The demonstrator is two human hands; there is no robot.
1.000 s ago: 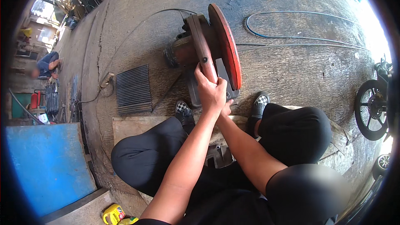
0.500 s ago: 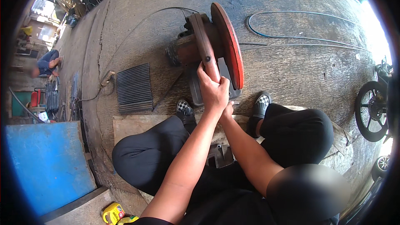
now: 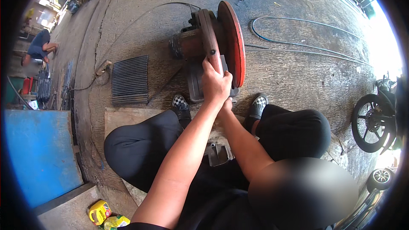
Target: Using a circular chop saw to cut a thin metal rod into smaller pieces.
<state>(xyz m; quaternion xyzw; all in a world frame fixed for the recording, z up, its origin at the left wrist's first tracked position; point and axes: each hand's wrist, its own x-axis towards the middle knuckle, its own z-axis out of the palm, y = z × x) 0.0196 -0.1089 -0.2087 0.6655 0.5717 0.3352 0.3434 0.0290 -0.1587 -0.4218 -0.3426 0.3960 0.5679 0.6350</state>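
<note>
A cut-off saw (image 3: 183, 47) stands on the floor in front of me, its large round red guard (image 3: 239, 59) on the right side. My left hand (image 3: 217, 86) is wrapped round the saw's worn reddish-brown handle (image 3: 208, 34). Just below it, close to the saw's grey base (image 3: 195, 87), is my right hand (image 3: 226, 105). Its fingers look curled, but the left hand and wrist partly cover them, so what they hold cannot be made out. A short metal end (image 3: 234, 101) shows beside the right hand.
Dark cut rods (image 3: 130, 79) lie in a row left of the saw. A cable loop (image 3: 272, 38) crosses the floor at right, near a motorcycle wheel (image 3: 370, 123). A blue panel (image 3: 42, 153) and yellow containers (image 3: 100, 212) are at left. Another person (image 3: 41, 47) crouches far left.
The view has shifted slightly, so most things sit a little further left. Both hands keep their places at the saw. The far person's posture has changed a little.
</note>
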